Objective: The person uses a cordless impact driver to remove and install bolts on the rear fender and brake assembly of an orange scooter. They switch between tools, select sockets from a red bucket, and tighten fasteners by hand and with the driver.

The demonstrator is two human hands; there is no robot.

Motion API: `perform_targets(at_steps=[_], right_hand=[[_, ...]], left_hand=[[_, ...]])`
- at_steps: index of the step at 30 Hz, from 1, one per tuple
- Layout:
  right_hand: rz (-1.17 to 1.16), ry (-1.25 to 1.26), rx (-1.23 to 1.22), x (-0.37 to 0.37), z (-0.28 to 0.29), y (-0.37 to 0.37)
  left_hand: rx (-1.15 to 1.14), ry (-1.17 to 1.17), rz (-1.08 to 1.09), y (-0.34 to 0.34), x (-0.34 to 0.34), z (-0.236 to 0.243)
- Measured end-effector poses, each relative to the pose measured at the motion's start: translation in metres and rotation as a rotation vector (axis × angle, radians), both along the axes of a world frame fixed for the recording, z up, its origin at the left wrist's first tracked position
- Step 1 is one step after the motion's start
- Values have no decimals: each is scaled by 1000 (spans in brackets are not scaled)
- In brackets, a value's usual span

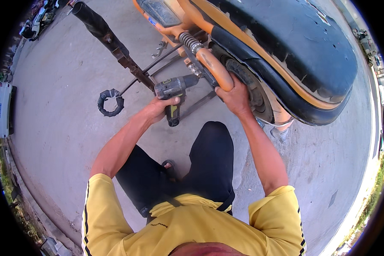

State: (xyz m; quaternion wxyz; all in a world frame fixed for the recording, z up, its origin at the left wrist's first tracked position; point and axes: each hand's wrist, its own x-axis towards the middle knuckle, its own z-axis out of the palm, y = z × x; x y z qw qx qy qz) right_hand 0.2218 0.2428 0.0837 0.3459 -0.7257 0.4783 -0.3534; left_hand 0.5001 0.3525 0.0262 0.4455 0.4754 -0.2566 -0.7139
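Too small or blurred to read with certainty, throughout. On the chest of the yellow shirt (196, 228), a short line of dark lettering (159, 225), running aslant. On the black trousers (211, 158), near the shirt's hem, a tiny pale mark (144, 210). On the orange frame of the scooter (281, 47), a small blue sticker (152, 21). On the white vehicle (4, 106) at the left rim, bluish markings, blurred past deciphering.

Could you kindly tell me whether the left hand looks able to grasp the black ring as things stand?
Probably not right now: the left hand is holding the drill, so it would likely need freeing first. Otherwise, the black ring shows uncovered to the hand's left, apparently within easy reach.
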Motion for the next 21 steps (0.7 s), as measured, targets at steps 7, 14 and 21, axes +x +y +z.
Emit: perform_targets(at_steps=[7, 14, 21], right_hand=[[-24, -32, -60, -2, -12, 0], [-44, 56, -25, 1, -18, -2], [-20, 60, 95, 0, 1, 4]], left_hand=[[48, 304, 215, 22, -48, -9], [105, 420, 481, 33, -85, -17], [94, 672, 499, 38, -106, -35]])
